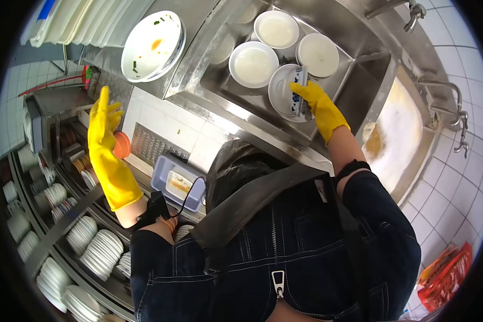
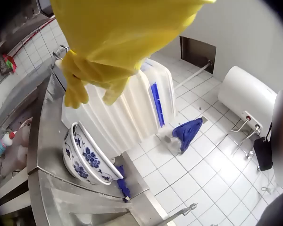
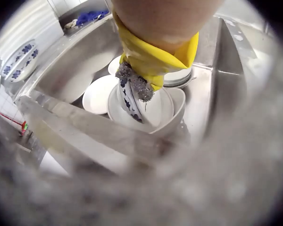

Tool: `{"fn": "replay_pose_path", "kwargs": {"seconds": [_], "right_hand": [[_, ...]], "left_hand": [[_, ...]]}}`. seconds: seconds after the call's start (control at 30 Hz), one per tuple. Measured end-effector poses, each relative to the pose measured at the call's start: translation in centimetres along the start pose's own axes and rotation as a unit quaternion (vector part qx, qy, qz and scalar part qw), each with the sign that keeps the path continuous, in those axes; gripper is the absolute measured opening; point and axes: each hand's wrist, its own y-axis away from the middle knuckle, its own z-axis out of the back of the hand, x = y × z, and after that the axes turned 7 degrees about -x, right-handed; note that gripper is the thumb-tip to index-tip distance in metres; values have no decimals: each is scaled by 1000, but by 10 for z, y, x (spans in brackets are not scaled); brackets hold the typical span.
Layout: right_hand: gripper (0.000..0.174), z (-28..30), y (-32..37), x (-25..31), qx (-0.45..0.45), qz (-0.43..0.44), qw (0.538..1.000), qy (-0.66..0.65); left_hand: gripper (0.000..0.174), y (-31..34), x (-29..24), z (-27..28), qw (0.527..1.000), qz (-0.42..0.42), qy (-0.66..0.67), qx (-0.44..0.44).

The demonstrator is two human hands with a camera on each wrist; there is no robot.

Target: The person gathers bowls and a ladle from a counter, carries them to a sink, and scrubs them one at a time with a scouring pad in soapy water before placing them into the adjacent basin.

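Both hands wear yellow rubber gloves. Over the steel sink, the right hand [image 1: 319,104] grips a white bowl with blue patterns [image 1: 297,95], tilted on its side above a white bowl [image 1: 280,86]. A grey wire scrubber [image 3: 137,84] is pressed between that hand and the patterned bowl in the right wrist view. The left hand [image 1: 110,155] is raised at the left, fingers extended, holding nothing. Beyond it, on the steel counter, stand stacked large bowls [image 1: 153,45] with food scraps; the left wrist view shows their blue flowers [image 2: 87,157].
Several white bowls [image 1: 254,64] stand in the sink [image 1: 327,129]. A foamy basin [image 1: 400,134] and taps [image 1: 459,115] are at the right. White tubs [image 1: 86,21] lie at the upper left, racks of dishes [image 1: 102,255] at the lower left, and a grey-blue tub [image 1: 158,177] below the counter.
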Motion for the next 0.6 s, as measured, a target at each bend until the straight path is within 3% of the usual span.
{"fn": "replay_pose_path", "kwargs": {"seconds": [0.03, 0.07, 0.13, 0.17, 0.2, 0.23, 0.3, 0.37, 0.47, 0.5, 0.57, 0.6], "right_hand": [[40, -8, -5, -3, -4, -1, 1000, -8], [44, -16, -11, -6, -52, 20, 987, 149], [54, -40, 9, 6, -127, 62, 909, 392], [54, -47, 4, -2, -139, 56, 912, 382], [54, -52, -3, -15, -137, 95, 880, 444], [54, -54, -6, -24, -133, 132, 843, 504], [54, -60, -3, -30, -134, 130, 843, 504], [53, -60, 4, -30, -130, 131, 844, 504], [48, -50, 15, -21, -95, 115, 837, 526], [48, -47, 19, -17, -90, 118, 845, 513], [48, -39, 21, -18, -86, 120, 855, 497], [49, -34, 21, -19, -90, 120, 865, 479]], "left_hand": [[62, -7, 4, 3, 995, -14, 10, 100], [63, -9, -1, -6, 993, 21, 26, 116], [59, -32, -9, -30, 986, 117, -31, 114], [56, -44, -5, -39, 980, 147, -43, 129], [50, -47, 0, -41, 981, 135, 30, 135], [43, -46, -13, -57, 973, 199, 55, 104], [39, -89, 12, -49, 950, 272, 63, 138], [38, -97, 12, -58, 950, 267, 57, 148], [36, -108, 15, -67, 984, 130, -102, 73], [36, -114, 15, -72, 983, 127, -107, 77], [33, -125, 17, -82, 977, 145, -147, -47], [33, -137, 24, -76, 979, 144, -136, -44]]}}
